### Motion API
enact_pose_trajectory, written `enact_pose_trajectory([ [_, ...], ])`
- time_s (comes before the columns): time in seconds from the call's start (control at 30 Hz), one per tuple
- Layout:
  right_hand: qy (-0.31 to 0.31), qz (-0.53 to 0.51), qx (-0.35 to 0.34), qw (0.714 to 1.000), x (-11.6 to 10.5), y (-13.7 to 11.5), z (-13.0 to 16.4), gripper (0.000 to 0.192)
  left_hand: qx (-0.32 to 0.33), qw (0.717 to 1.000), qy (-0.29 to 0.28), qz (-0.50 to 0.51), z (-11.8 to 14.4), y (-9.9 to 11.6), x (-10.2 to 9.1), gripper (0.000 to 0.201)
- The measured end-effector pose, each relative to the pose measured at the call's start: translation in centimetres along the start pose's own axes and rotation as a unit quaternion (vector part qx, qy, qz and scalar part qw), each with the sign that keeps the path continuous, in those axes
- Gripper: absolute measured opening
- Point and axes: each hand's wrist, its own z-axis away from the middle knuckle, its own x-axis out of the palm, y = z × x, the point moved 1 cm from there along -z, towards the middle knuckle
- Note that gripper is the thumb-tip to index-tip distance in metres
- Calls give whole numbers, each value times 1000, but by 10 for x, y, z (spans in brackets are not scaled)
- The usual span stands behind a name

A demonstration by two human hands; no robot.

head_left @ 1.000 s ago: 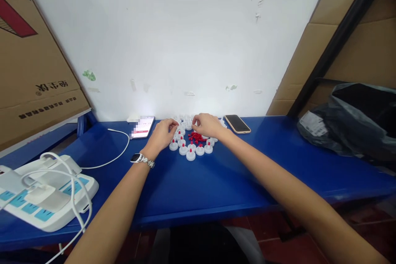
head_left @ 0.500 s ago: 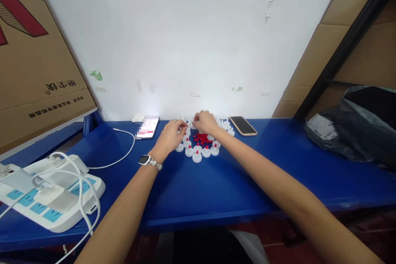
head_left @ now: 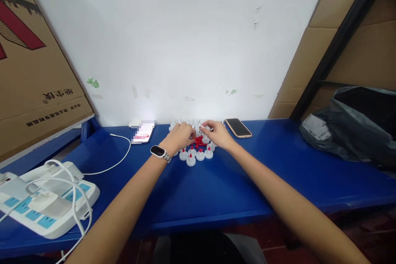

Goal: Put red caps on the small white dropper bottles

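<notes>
My right hand (head_left: 218,134) pinches a white nozzle cap (head_left: 202,128) between thumb and fingers, just above the group on the table. My left hand (head_left: 183,135) is closed, its fingertips at the left edge of a small pile of red tips (head_left: 200,142). Whatever those fingers hold, if anything, is hidden. Around the pile stand several white nozzle caps; those in front, such as the nearest white cap with a red tip (head_left: 191,161), stand upright. More white caps lie behind the hands, partly covered by them.
A blue table (head_left: 213,194) runs along a white wall. Behind my left hand lies a lit phone (head_left: 144,133), and a dark phone (head_left: 238,128) is at the right. A power strip (head_left: 52,214) with cables, a cardboard box (head_left: 37,70) and a dark plastic bag (head_left: 343,132) flank the space.
My left hand has moved right to the red pile. The right hand has shifted right and drawn back from the white caps, with a white cap now showing in its fingers. The view has shifted slightly.
</notes>
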Motion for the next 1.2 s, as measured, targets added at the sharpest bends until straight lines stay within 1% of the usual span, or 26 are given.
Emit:
enact_pose_trajectory([
  [0.13, -7, 2, 2, 1000, 0, -2, 2, 32, 12, 1000, -2, -5, -11, 3, 7, 4],
  [0.23, -12, 0, 1, 1000, 0, -4, 4, 33, 13, 1000, -9, -27, -14, 4, 11, 9],
  [0.33, -11, 2, -4, 1000, -1, -5, 5, 34, 10, 999, -12, -40, -15, 6, 12, 15],
  [0.47, -3, 3, -4, 1000, -2, -5, 6, 36, -2, 1000, -5, -20, -12, 6, 8, 13],
  [0.6, -3, -5, -4, 1000, 0, -5, 6, 36, -11, 1000, -16, 10, -12, 2, 10, 10],
  [0.8, -17, -12, -4, 1000, 4, -3, 7, 34, -12, 999, -13, 29, -17, 2, 17, 19],
  [0.9, -16, -23, -5, 1000, 2, -6, 8, 35, -11, 999, -1, 40, -13, 1, 13, 11],
  [0.97, -19, -40, -9, 999, 0, -8, 9, 36, -7, 996, 18, 89, -7, -3, 8, 8],
  [1.03, -21, -61, -14, 998, 0, -9, 10, 37, -11, 984, 37, 177, 0, -6, 3, 11],
  [1.13, -23, -105, -9, 994, 5, -8, 12, 38, -34, 951, 69, 298, 10, -9, -1, 19],
  [1.2, -27, -150, 8, 988, 10, -6, 13, 34, -38, 925, 97, 365, 15, -8, 0, 25],
])
